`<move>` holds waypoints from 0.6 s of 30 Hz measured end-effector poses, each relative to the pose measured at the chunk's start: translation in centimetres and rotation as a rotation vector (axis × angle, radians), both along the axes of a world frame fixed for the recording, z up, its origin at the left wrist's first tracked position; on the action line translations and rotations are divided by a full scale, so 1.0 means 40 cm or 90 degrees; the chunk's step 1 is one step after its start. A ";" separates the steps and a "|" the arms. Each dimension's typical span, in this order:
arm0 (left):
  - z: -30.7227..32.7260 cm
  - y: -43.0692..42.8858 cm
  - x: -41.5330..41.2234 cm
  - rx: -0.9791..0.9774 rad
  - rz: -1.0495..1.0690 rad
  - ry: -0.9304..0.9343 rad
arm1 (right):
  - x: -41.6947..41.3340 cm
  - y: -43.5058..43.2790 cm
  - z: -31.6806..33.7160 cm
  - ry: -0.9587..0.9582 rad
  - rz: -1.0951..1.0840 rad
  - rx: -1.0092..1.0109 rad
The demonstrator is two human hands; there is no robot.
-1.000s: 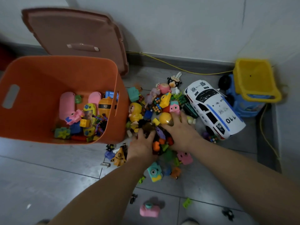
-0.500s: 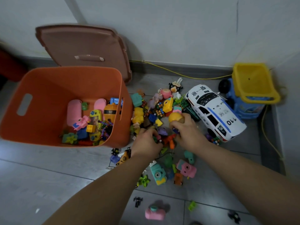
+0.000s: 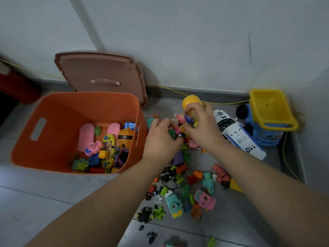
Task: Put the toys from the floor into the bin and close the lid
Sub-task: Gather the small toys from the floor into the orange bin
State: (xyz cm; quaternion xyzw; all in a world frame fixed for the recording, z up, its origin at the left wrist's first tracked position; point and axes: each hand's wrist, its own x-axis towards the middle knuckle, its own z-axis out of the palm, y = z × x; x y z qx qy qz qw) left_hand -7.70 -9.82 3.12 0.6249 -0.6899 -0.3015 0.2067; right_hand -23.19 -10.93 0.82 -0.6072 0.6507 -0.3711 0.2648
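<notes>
- Now your right hand [image 3: 203, 129] is closed around a clutch of small toys, a yellow ball-shaped toy [image 3: 191, 102] sticking out above your fingers [image 3: 208, 109] and a purple piece [image 3: 188, 119] pinched below it.
- Your left hand [image 3: 160, 138] is curled over more small pieces, just beside the right; what exactly it grips is hard to make out, as the pieces blur together.
- Both hands are raised above the toy pile [image 3: 179, 177] scattered on the grey floor [image 3: 53, 196].
- Your orange bin [image 3: 58, 111] stands open left of your hands, already part filled with toys.
- Its lid [image 3: 101, 72] leans upright against the wall [image 3: 178, 32] behind the bin.
- Right of your hands lies the white police car [image 3: 236, 134], with the blue and yellow dump truck [image 3: 268, 113] in the corner beyond it.
- Near your forearms lie a teal toy camera [image 3: 173, 205] and a pink toy camera [image 3: 204, 199].
</notes>
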 end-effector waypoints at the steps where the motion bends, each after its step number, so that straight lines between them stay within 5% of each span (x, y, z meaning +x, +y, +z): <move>1: 0.019 -0.012 0.004 -0.020 0.013 0.016 | 0.003 -0.010 0.019 -0.011 -0.009 -0.019; 10: 0.171 -0.107 0.105 -0.182 0.096 0.070 | 0.095 -0.102 0.196 -0.061 0.047 -0.134; 18: 0.172 -0.146 0.300 -0.154 0.287 0.046 | 0.295 -0.199 0.269 -0.155 0.135 -0.193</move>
